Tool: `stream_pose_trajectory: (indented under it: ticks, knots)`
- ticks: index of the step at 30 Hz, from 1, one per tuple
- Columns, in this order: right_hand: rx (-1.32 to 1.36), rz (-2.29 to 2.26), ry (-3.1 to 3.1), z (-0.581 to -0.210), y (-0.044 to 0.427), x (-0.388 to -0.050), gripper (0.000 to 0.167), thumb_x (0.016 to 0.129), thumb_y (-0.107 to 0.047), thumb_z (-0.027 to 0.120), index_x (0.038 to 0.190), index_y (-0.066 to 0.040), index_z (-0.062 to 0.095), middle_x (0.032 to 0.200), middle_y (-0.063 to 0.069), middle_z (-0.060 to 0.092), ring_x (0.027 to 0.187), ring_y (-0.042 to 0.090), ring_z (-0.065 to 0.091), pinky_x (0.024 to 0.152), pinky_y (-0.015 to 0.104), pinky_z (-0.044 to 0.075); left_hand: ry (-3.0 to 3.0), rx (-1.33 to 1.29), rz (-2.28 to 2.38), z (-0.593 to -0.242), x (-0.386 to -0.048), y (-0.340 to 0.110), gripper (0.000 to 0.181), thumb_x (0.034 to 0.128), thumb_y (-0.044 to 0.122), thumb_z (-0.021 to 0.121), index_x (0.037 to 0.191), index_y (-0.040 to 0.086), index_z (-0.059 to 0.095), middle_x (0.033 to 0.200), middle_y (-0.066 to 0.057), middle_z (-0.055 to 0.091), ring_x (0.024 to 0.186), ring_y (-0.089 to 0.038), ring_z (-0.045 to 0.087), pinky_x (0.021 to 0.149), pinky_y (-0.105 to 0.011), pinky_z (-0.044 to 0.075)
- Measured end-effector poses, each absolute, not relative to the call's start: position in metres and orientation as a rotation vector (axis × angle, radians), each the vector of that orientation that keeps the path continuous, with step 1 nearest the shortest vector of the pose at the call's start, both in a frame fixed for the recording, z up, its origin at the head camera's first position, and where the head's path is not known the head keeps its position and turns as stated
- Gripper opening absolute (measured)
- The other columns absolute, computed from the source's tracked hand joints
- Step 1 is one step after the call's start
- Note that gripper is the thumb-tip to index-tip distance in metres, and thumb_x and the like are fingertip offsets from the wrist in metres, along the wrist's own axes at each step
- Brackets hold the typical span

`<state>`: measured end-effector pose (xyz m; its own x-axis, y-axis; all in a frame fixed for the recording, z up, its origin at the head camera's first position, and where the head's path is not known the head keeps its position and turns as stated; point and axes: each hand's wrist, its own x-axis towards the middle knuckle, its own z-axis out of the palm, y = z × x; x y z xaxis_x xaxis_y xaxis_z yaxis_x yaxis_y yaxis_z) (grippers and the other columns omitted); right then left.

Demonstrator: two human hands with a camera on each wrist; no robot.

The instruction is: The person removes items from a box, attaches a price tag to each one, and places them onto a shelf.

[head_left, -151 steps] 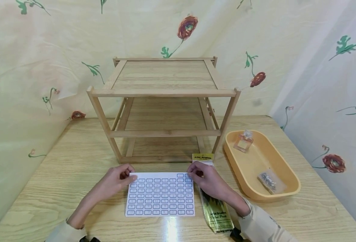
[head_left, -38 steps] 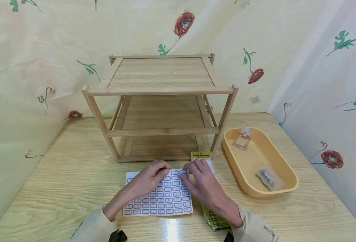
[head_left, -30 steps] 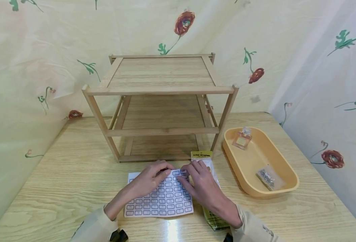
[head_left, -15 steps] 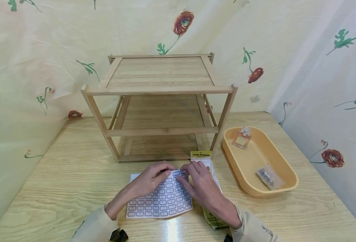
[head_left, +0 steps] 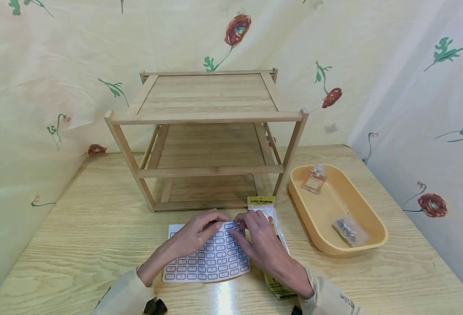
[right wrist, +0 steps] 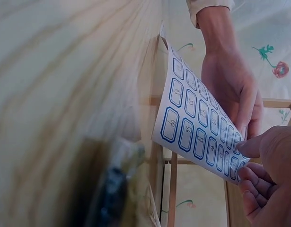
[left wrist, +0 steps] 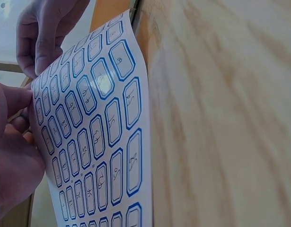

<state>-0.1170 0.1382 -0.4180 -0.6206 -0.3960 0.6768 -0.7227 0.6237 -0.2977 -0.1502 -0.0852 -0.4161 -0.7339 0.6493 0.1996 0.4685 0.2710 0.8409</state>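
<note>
The pale wood-grained worktop (head_left: 78, 236) carries a three-tier wooden rack (head_left: 211, 118) at the back, a yellow tray (head_left: 333, 201) to its right, a packet of Artist Brushes (head_left: 261, 201) in front, and beside that a bowed label sheet (head_left: 211, 262), partly raised.

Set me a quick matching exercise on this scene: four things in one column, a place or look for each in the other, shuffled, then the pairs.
Things
1. sheet
2. bottle
3. brush pack
4. rack

Places and looks
A. wooden, with three tiers
B. gripped by the left hand and the right hand
C. yellow-topped, right of the sheet
D. inside the tray, at its far end

Pairs: 1-B, 2-D, 3-C, 4-A
</note>
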Motion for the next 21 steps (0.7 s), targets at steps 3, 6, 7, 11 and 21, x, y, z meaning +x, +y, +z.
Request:
stream_pose_trajectory:
  ticks: [3, 6, 7, 11, 21]
  knots:
    - [0.865, 0.779, -2.288, -0.4176, 0.1375, -0.1167, 0.032, 0.081, -0.007, 0.088, 0.104, -0.003, 0.065, 0.086, 0.001, 0.06, 0.078, 0.015, 0.051, 0.065, 0.027, 0.044, 2.355, 1.054, 1.456, -0.4159, -0.1497, -0.0852, 0.029, 0.1121, 0.015, 0.044, 0.131, 0.004, 0.064, 0.121, -0.005, 0.066, 0.104, -0.016, 0.063, 0.095, -0.034, 0.052]
    - [0.86, 0.791, -2.296, -0.4173, 0.1369, -0.1163, 0.032, 0.081, -0.006, 0.088, 0.104, -0.003, 0.065, 0.086, 0.001, 0.059, 0.078, 0.015, 0.05, 0.065, 0.027, 0.044, 2.364, 1.059, 1.452, -0.4157, -0.1496, -0.0854, 0.03, 0.1121, 0.015, 0.045, 0.132, 0.004, 0.065, 0.123, -0.006, 0.066, 0.107, -0.017, 0.063, 0.098, -0.036, 0.051]
    - [0.856, 0.793, -2.301, -0.4175, 0.1368, -0.1164, 0.032, 0.081, -0.006, 0.088, 0.103, -0.003, 0.065, 0.086, 0.001, 0.059, 0.078, 0.015, 0.05, 0.065, 0.027, 0.043, 2.367, 1.061, 1.449, -0.4159, -0.1497, -0.0856, 0.03, 0.1121, 0.015, 0.045, 0.132, 0.004, 0.065, 0.124, -0.006, 0.066, 0.108, -0.017, 0.063, 0.098, -0.036, 0.051]
    - [0.856, 0.803, -2.31, -0.4164, 0.1364, -0.1159, 0.033, 0.081, -0.006, 0.088, 0.103, -0.004, 0.064, 0.086, 0.0, 0.059, 0.078, 0.014, 0.049, 0.065, 0.027, 0.043, 2.365, 1.064, 1.452, -0.4163, -0.1496, -0.0862, 0.03, 0.1119, 0.015, 0.045, 0.132, 0.005, 0.065, 0.124, -0.005, 0.066, 0.11, -0.018, 0.062, 0.1, -0.036, 0.05]
    - [0.855, 0.785, -2.305, -0.4152, 0.136, -0.1166, 0.034, 0.08, -0.006, 0.088, 0.103, -0.003, 0.063, 0.086, 0.001, 0.057, 0.078, 0.015, 0.048, 0.066, 0.027, 0.043, 2.366, 1.055, 1.471, -0.4168, -0.1491, -0.0871, 0.032, 0.1124, 0.015, 0.044, 0.134, 0.003, 0.063, 0.124, -0.005, 0.064, 0.108, -0.017, 0.061, 0.097, -0.034, 0.05]
